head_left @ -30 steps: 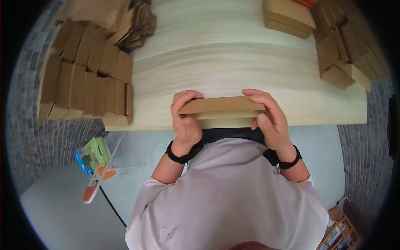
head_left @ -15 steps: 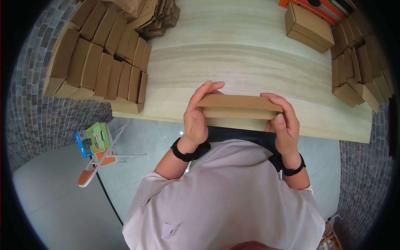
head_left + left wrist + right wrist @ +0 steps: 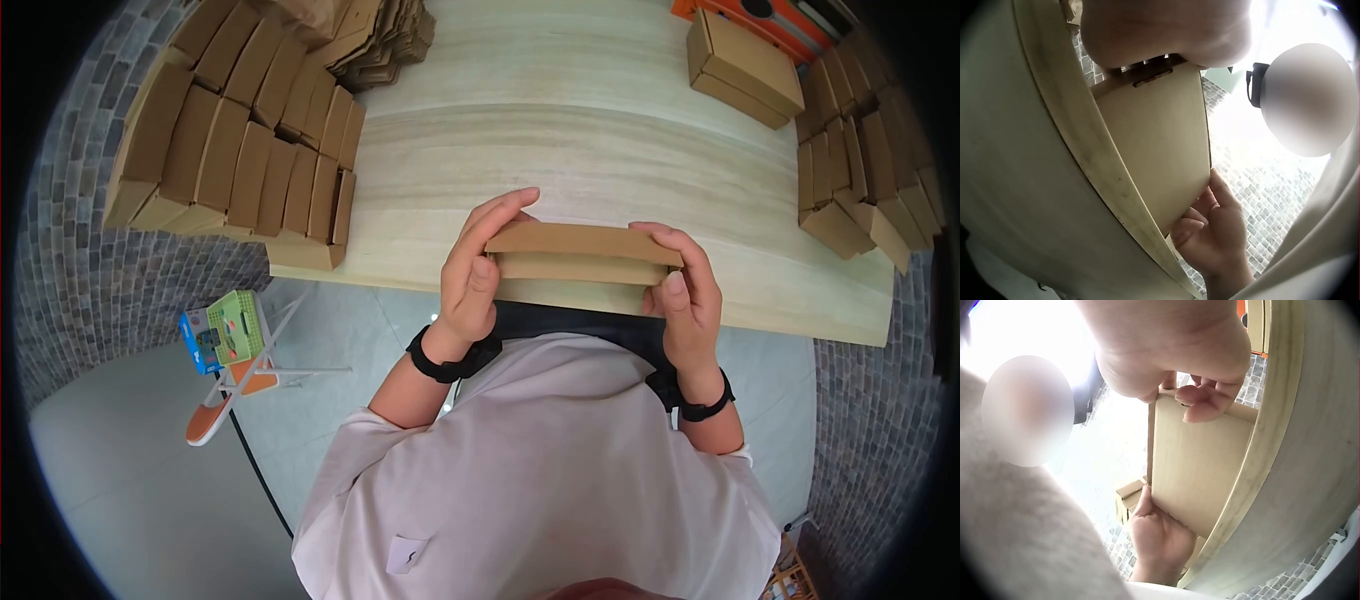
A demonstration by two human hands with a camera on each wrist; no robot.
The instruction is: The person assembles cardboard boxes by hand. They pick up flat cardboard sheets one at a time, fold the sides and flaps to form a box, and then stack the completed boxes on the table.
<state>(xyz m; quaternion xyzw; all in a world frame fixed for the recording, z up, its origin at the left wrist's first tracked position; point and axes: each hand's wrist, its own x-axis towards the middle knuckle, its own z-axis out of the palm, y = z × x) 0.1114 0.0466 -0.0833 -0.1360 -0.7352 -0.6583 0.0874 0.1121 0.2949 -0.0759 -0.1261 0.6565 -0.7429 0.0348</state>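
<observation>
A shallow brown cardboard box [image 3: 585, 240] is held lengthwise over the table's near edge. Its narrow top strip is darker than the paler face below. My left hand [image 3: 470, 275] holds the left end, thumb on the near side and forefinger stretched out past the far corner. At the other end my right hand [image 3: 690, 300] grips the box, thumb in front and fingers bent round the far side. In the left wrist view a broad flat panel [image 3: 1160, 144] of the box shows, with a slot near its left end. The right wrist view shows right fingertips [image 3: 1200, 412] curled against that panel.
Rows of folded cardboard boxes [image 3: 235, 140] stand at the table's left, with flat cardboard pieces [image 3: 385, 45] behind them. A closed box [image 3: 745, 70] sits far right, beside more boxes [image 3: 865, 150] and an orange item [image 3: 765, 20]. A folding chair [image 3: 250, 375] carries a green basket [image 3: 237, 325].
The view has shifted and turned slightly since a second ago. Left fingers have straightened from around the box's far edge and reach past its corner. The right hand keeps its grip.
</observation>
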